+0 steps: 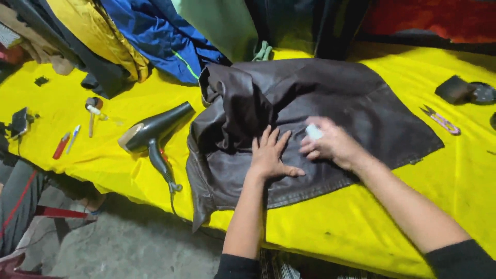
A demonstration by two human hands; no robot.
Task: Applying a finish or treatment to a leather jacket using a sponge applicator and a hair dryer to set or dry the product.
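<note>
A dark brown leather jacket [330,103] lies spread on a yellow cloth-covered table [392,206]. My left hand [269,155] lies flat on the jacket's lower part, fingers spread, pressing the leather down. My right hand [330,142], blurred by motion, is just to its right on the leather. It grips a small white object [313,132] between the fingertips, held against the jacket. What the white object is cannot be told.
A black hair dryer [155,132] lies left of the jacket, its cord hanging over the table's front edge. Small tools, a red pen-like item [61,145] and a brush [92,111] lie at the far left. Scissors [440,120] and a dark block [454,89] sit at the right. Coloured garments [155,36] are piled at the back.
</note>
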